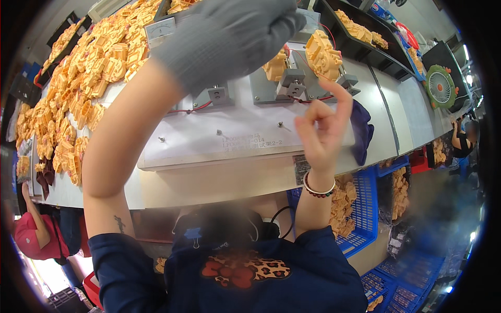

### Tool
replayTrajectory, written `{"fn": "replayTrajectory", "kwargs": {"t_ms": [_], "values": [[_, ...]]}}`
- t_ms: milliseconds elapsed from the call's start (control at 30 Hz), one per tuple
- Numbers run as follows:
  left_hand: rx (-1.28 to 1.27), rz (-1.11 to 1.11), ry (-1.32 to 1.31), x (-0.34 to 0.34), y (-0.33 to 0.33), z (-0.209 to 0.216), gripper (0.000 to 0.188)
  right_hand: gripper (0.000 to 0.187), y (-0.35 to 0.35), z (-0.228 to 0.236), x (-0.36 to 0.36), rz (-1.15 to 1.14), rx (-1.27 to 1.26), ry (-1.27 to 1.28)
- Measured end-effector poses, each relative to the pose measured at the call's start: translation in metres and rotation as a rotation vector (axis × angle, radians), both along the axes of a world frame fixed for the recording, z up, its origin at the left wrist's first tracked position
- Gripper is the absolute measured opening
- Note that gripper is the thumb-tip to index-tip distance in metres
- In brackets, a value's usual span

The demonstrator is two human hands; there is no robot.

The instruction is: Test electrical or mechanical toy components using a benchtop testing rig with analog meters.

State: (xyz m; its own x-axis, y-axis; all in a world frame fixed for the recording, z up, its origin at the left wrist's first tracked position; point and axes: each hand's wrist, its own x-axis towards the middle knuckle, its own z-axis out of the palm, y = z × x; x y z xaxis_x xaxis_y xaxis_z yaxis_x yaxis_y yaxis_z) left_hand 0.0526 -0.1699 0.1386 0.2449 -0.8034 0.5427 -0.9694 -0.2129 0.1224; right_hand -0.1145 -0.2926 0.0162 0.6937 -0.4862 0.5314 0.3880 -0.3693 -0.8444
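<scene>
My left hand (224, 44), in a grey glove, reaches across the back of a white test stand (193, 148). Its fingers look curled at the right end; whatever they may hold is hidden. My bare right hand (324, 125) has its index finger stretched up and its thumb apart, the other fingers bent, with nothing visible in it. That fingertip is at the lower edge of a yellow plastic housing (322, 55), standing on a metal fixture (347, 81). A second yellow housing (275, 67) sits on the fixture beside it, partly behind the glove. Red wires run among the fixtures.
Yellow housings (112, 62) are heaped on the left of the table. A dial meter (160, 31) stands behind my left forearm. A dark cloth (361, 130) lies right of the stand. Black tray (365, 39) and green fan (441, 87) are farther right; a blue crate (368, 206) sits below.
</scene>
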Motion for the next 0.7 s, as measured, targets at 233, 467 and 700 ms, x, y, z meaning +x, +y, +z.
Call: {"fn": "replayTrajectory", "kwargs": {"t_ms": [233, 467, 700], "values": [[-0.164, 0.113, 0.400, -0.061, 0.120, -0.023, 0.017, 0.010, 0.001, 0.001, -0.004, -0.128, -0.429, 0.267], [-0.399, 0.389, 0.593, -0.073, 0.148, -0.090, 0.016, 0.013, 0.007, 0.006, 0.004, -0.119, -0.658, 0.234], [-0.257, 0.551, 0.445, -0.068, 0.139, -0.121, 0.010, 0.014, 0.008, 0.007, 0.004, -0.090, -0.642, 0.264]]}}
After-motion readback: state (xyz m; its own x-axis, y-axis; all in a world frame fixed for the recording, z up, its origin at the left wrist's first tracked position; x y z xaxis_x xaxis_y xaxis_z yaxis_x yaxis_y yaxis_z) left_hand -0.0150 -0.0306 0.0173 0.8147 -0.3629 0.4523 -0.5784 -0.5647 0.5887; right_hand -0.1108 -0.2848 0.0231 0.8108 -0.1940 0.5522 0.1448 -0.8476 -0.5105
